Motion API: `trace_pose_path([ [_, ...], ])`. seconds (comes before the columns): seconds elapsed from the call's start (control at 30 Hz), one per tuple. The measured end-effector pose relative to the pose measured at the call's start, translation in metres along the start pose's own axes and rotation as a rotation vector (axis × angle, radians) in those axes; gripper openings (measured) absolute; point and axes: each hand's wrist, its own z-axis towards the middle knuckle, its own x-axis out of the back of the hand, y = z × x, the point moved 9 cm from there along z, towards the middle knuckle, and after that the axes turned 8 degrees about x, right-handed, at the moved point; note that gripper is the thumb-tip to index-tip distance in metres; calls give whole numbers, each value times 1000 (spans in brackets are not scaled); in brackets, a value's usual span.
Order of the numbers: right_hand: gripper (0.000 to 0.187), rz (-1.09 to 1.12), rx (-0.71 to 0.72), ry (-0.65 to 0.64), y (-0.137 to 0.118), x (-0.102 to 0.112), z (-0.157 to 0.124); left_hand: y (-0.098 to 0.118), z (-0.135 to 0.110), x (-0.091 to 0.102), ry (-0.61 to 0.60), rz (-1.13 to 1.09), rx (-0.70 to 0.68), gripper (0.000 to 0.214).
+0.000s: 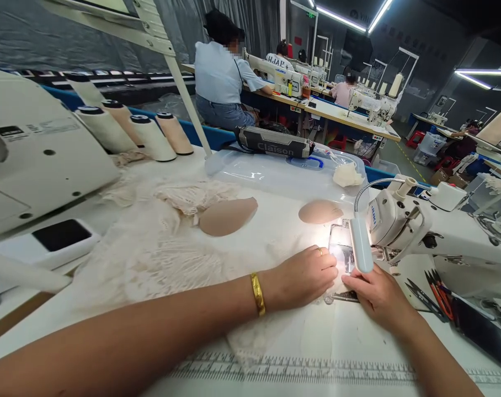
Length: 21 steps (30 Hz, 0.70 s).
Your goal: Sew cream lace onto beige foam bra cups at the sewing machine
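Note:
Sheer white lace fabric (180, 259) spreads over the table on the left and runs beneath my left forearm to the sewing machine (395, 215). My left hand (302, 277), with a gold bracelet (257, 294) at its wrist, has its fingers curled down on the fabric, left of the needle area. From the right, my right hand (380, 298) pinches the fabric's edge close by, its thumb pointing left. A small lit lamp (361, 245) covers some of its fingers and the needle. The fabric between the hands is pale and hard to make out.
Two beige oval pads (228, 216) (320, 211) lie behind my hands. Thread cones (153, 138) stand at the back left. Thread snips (427, 300) lie at the right, beside a dark phone-like object (480, 325). A ruler strip (296, 370) crosses the front. A person (221, 77) sits beyond.

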Motion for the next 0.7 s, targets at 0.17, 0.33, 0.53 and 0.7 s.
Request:
trace_pose_path([
  [0.17,32,29,-23,-12,1,1,0,-4,2,-1,-29,-47,58,20],
  [0.33,34,35,-17,0,0,2,0,-3,3,1,-32,-102,72,19],
  [0.53,35,21,3,2,1,2,0,-10,2,-8,-46,-221,112,13],
  [0.7,30,-18,-40,7,3,0,0,-11,7,-6,6,-203,48,16],
])
